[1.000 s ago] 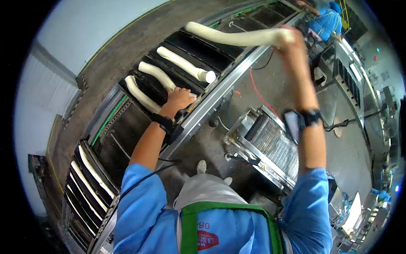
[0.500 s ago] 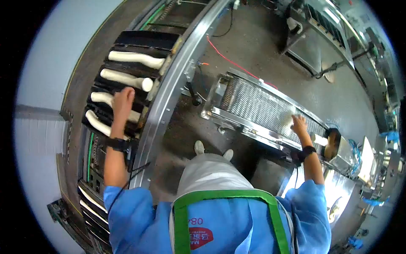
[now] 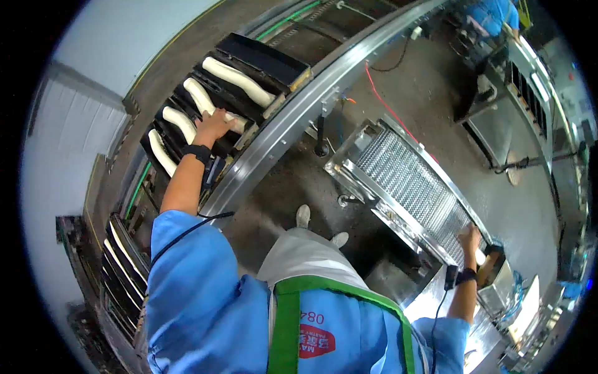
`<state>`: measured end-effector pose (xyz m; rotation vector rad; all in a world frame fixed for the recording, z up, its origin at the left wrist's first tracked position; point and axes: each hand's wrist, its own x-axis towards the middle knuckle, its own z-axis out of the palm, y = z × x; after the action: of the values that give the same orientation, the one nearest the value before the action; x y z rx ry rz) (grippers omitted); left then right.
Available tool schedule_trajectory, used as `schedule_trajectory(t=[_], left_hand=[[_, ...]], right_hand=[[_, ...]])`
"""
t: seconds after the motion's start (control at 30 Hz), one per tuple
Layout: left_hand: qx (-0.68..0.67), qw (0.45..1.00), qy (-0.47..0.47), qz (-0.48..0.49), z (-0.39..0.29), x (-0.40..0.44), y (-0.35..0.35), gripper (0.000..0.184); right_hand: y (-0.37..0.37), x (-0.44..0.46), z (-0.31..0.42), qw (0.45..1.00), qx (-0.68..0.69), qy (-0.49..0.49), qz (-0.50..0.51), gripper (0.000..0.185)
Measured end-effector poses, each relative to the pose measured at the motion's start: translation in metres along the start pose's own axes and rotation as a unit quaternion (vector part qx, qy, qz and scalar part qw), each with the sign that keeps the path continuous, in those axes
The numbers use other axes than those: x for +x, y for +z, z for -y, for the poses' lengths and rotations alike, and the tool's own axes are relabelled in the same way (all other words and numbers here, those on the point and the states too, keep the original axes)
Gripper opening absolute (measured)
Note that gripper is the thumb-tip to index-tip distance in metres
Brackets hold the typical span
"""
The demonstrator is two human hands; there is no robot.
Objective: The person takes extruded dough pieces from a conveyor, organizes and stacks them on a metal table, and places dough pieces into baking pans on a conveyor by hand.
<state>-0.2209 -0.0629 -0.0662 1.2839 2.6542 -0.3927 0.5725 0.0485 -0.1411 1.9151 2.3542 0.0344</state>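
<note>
My left hand [image 3: 213,124] lies with fingers spread on a long white dough roll [image 3: 198,93] in a black baking pan. More dough rolls lie in the pan channels beside it, one [image 3: 237,80] on the far side and others [image 3: 179,121] nearer me. At the lower end of a mesh conveyor [image 3: 408,177], my right hand [image 3: 470,240] has its fingers curled in at a short dough roll [image 3: 479,257]. Only a small part of that roll shows; the hand and wrist cover the rest.
A steel rail [image 3: 280,128] runs along the pan line on my left. More filled pans [image 3: 124,268] stand lower left. A metal box [image 3: 495,274] sits at the conveyor's end. A red hose [image 3: 386,106] crosses the floor. A person in blue [image 3: 492,15] is at the upper right.
My left hand has moved up and right, flattening onto a dough roll. My right hand has moved down along the conveyor to the short roll, its fingers closing. The view has turned.
</note>
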Motion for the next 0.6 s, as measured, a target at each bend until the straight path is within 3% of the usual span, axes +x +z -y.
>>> schedule_trajectory(t=[0.03, 0.07, 0.1, 0.13, 0.17, 0.2, 0.23, 0.3, 0.33, 0.37, 0.43, 0.53, 0.6], left_hand=[[-0.035, 0.999, 0.027, 0.031, 0.005, -0.005, 0.001, 0.048], [-0.071, 0.994, 0.055, 0.061, 0.009, -0.011, 0.003, 0.044], [-0.087, 0.989, 0.076, 0.092, 0.009, -0.018, 0.001, 0.036], [-0.091, 0.989, 0.071, 0.090, 0.011, -0.022, 0.007, 0.036], [-0.081, 0.987, 0.087, 0.106, 0.014, -0.027, 0.014, 0.034], [-0.071, 0.985, 0.103, 0.121, 0.015, -0.034, 0.018, 0.033], [-0.081, 0.984, 0.099, 0.124, 0.013, -0.049, 0.011, 0.033], [-0.097, 0.980, 0.136, 0.107, 0.026, -0.057, 0.028, 0.030], [-0.106, 0.976, 0.164, 0.099, 0.035, -0.056, 0.043, 0.028], [-0.123, 0.982, 0.131, 0.056, 0.031, -0.076, 0.034, 0.021], [-0.149, 0.979, 0.132, 0.047, 0.036, -0.087, 0.045, 0.018], [-0.162, 0.977, 0.137, 0.019, 0.037, -0.114, 0.047, 0.013], [-0.276, 0.949, 0.149, 0.026, 0.039, -0.126, 0.050, 0.013]], right_hand=[[-0.027, 0.003, 0.004, 0.993, 0.086, -0.029, -0.077, 0.035], [-0.054, 0.015, -0.001, 0.978, 0.209, 0.011, -0.015, 0.032], [-0.064, 0.027, -0.019, 0.976, 0.213, 0.033, 0.005, 0.028], [-0.076, 0.033, -0.027, 0.898, 0.429, 0.052, -0.082, 0.031], [-0.088, 0.039, -0.034, 0.770, 0.614, 0.032, -0.172, 0.035], [-0.172, 0.033, 0.023, 0.884, 0.448, -0.016, -0.131, 0.046], [-0.229, 0.030, 0.058, 0.890, 0.445, 0.063, -0.074, 0.046], [-0.294, 0.025, 0.125, 0.857, 0.485, -0.023, -0.173, 0.051], [-0.309, 0.029, 0.137, 0.832, 0.530, -0.068, -0.147, 0.050], [-0.322, 0.029, 0.175, 0.794, 0.565, -0.078, -0.211, 0.046], [-0.340, 0.037, 0.221, 0.778, 0.590, -0.132, -0.169, 0.041], [-0.340, 0.055, 0.306, 0.712, 0.643, -0.235, -0.156, 0.031], [-0.329, 0.066, 0.374, 0.696, 0.655, -0.256, -0.143, 0.027]])
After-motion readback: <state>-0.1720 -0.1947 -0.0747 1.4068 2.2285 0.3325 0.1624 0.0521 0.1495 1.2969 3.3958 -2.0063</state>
